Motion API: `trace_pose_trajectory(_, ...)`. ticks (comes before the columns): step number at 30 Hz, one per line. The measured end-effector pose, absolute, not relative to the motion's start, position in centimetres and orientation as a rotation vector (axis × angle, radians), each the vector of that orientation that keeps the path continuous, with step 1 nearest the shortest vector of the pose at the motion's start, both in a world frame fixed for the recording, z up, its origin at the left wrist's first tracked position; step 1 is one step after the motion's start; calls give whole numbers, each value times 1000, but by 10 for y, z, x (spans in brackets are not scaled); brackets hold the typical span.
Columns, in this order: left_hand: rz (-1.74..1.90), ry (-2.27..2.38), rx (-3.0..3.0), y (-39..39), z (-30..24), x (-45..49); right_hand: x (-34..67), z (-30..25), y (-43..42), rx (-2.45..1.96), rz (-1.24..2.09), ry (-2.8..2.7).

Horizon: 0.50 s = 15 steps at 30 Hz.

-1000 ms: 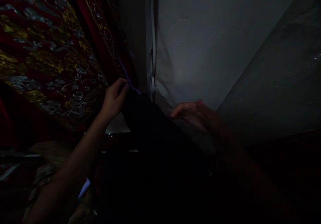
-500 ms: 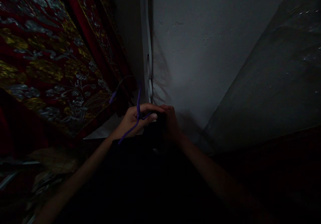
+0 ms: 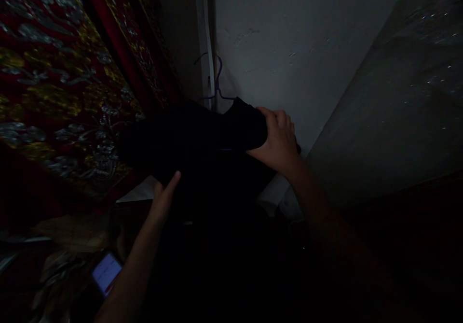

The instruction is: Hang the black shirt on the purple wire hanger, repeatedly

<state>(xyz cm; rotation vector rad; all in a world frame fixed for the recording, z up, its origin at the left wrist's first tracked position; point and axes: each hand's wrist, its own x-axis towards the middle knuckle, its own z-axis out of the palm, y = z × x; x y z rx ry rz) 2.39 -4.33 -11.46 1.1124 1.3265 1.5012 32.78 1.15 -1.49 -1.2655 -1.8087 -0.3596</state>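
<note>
A black garment hangs on a purple hanger whose hook rises in front of the white wall corner. My right hand is closed over the garment's right shoulder. My left hand reaches up under the garment's lower left part, thumb up; its other fingers are hidden behind the dark cloth. The room is very dim.
Red cloth with gold and silver embroidery hangs at the left. A white pipe or cable strip runs down the wall corner. A grey sparkly fabric hangs at the right. A lit phone screen lies low left.
The hands, together at the purple hanger half a second ago, have spread apart. The black garment is now lifted with the hanger hook up by the wall corner.
</note>
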Motion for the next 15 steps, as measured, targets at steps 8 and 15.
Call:
trace_pose_trajectory(8, 1583, 1277, 634, -76, -148, 51, 326, -56, -42, -1005, -87, -1802)
trace_pose_trajectory(15, 1455, 1150, 484, -94, -165, 68, 231, -186, -66, -1259, 1076, -1170)
